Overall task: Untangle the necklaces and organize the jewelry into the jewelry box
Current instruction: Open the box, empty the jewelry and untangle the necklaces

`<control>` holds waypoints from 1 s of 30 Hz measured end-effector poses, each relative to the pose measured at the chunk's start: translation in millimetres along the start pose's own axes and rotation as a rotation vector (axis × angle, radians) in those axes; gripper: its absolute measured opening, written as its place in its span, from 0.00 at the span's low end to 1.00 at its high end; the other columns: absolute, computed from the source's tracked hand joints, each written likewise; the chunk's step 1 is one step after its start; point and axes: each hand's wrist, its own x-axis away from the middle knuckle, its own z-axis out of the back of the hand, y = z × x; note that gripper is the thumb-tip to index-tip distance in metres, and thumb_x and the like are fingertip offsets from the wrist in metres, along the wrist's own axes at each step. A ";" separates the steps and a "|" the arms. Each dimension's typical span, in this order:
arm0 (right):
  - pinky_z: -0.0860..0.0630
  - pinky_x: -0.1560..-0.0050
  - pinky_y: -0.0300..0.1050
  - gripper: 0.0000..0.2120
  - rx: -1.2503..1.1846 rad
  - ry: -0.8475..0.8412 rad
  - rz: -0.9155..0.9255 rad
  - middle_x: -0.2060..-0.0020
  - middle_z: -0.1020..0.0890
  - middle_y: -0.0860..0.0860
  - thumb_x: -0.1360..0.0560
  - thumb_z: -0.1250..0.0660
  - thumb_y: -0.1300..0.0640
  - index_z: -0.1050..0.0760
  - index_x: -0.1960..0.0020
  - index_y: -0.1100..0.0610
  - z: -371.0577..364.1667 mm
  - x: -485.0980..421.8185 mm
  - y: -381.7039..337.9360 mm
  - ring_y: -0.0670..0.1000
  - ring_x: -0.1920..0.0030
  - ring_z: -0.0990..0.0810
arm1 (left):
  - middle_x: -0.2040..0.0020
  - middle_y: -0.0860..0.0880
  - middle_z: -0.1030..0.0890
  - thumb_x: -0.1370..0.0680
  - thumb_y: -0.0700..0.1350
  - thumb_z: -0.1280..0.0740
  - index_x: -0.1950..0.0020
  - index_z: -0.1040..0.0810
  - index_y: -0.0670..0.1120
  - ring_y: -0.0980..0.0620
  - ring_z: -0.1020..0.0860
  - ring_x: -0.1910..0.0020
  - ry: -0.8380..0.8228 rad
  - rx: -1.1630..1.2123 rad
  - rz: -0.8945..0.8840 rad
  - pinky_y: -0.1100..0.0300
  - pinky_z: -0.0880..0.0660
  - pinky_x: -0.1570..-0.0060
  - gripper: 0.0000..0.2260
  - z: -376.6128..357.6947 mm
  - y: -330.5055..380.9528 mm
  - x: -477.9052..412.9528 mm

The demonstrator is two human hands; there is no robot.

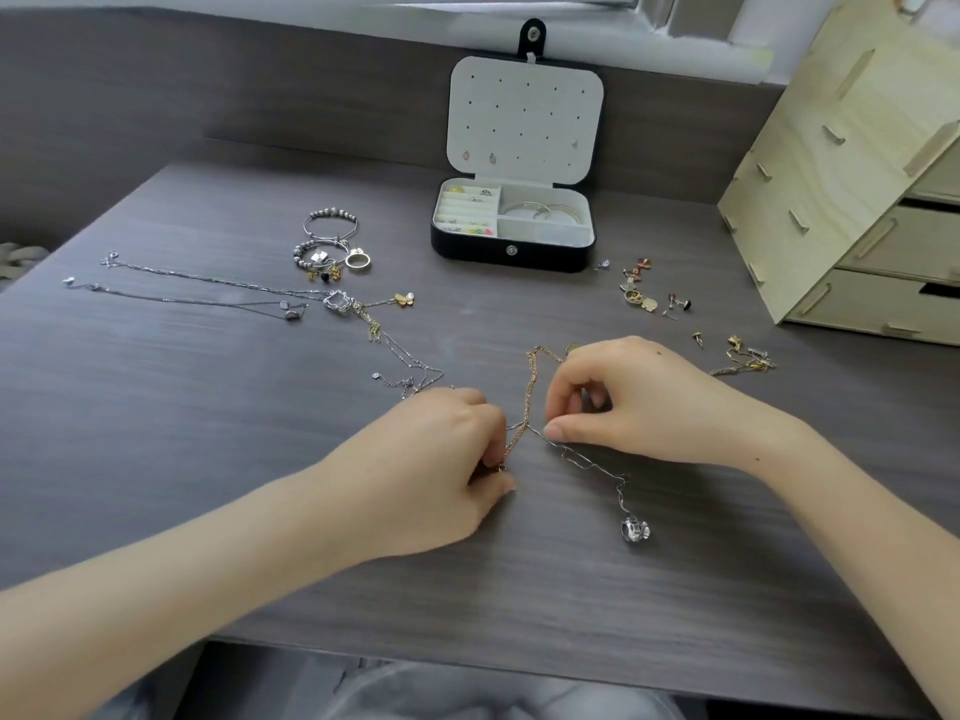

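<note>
The gold chain (pixel 531 387) and the silver chain (pixel 587 459) cross between my hands, near the middle of the desk (pixel 208 485) and closer to its front edge. My left hand (pixel 441 459) is curled tight, thumb and fingertips closed narrow on the lower end of the gold chain just below the crossing. My right hand (pixel 639 402) pinches the silver chain right beside the crossing, thumb (pixel 563 431) against forefinger, the other fingers folded in above. From the crossing the gold chain runs up in a doubled loop towards the back and bends under my right knuckles. The silver chain trails to the right and towards the front edge, ending in a clear round pendant (pixel 635 530) that lies flat on the desk.

To the left, other thin necklaces (pixel 208 285) stretch towards the left edge, tangled together near a square charm (pixel 338 302). Behind them lie beaded bracelets (pixel 330 236) and a ring (pixel 358 260). The box (pixel 511 252) stands open at the back edge, its white lid (pixel 524 116) upright with a few earrings pinned in it; bangles (pixel 540 210) lie in its right compartment and small pieces in the left slots. Loose earrings (pixel 644 293) are scattered right of the box, and a little gold heap (pixel 748 358) lies beside my right wrist. A wooden drawer unit (pixel 857 200) fills the back right corner.
</note>
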 end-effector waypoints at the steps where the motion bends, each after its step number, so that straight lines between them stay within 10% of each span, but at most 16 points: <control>1: 0.33 0.61 0.36 0.06 -0.013 -0.003 -0.008 0.67 0.23 0.41 0.30 0.28 0.47 0.20 0.60 0.49 0.0 1.8 0.2 0.41 0.62 0.27 | 0.53 0.52 0.29 0.21 0.52 0.40 0.52 0.28 0.49 0.52 0.30 0.53 -0.023 -0.032 -0.014 0.65 0.39 0.58 0.07 0.5 0.6 -0.9; 5: 0.30 0.61 0.37 0.04 -0.104 0.016 -0.017 0.68 0.23 0.40 0.31 0.26 0.49 0.21 0.60 0.47 2.7 7.5 -0.1 0.42 0.63 0.27 | 0.49 0.52 0.26 0.20 0.50 0.41 0.48 0.26 0.48 0.53 0.27 0.49 -0.123 -0.027 0.014 0.63 0.34 0.50 0.08 7.3 1.2 -6.6; 11: 0.33 0.65 0.30 0.12 -0.420 0.023 0.018 0.63 0.17 0.46 0.37 0.22 0.53 0.21 0.55 0.50 5.9 16.0 -15.2 0.41 0.67 0.26 | 0.71 0.53 0.26 0.26 0.48 0.30 0.64 0.21 0.48 0.60 0.32 0.74 -0.068 0.420 0.202 0.67 0.38 0.74 0.08 31.8 6.6 -36.5; 15: 0.25 0.63 0.44 0.05 -0.538 0.173 -0.089 0.67 0.17 0.53 0.34 0.23 0.59 0.19 0.60 0.55 1.2 11.5 -12.8 0.45 0.68 0.23 | 0.76 0.56 0.28 0.28 0.48 0.27 0.67 0.20 0.48 0.59 0.33 0.75 -0.103 0.649 0.343 0.69 0.39 0.76 0.09 35.0 7.7 -55.0; 19: 0.29 0.68 0.30 0.03 -0.548 0.160 -0.143 0.69 0.16 0.52 0.30 0.28 0.62 0.20 0.62 0.58 5.4 13.5 -5.6 0.42 0.71 0.22 | 0.71 0.55 0.22 0.24 0.45 0.32 0.62 0.19 0.45 0.59 0.28 0.71 -0.092 0.744 0.300 0.66 0.31 0.68 0.07 32.8 8.4 -61.5; 30: 0.33 0.63 0.37 0.04 -0.083 0.155 -0.185 0.69 0.23 0.43 0.29 0.28 0.53 0.23 0.56 0.48 2.8 19.3 8.6 0.39 0.67 0.28 | 0.58 0.49 0.22 0.27 0.42 0.37 0.55 0.19 0.44 0.52 0.26 0.59 0.180 0.070 -0.145 0.65 0.33 0.59 0.07 -12.0 -19.4 -26.3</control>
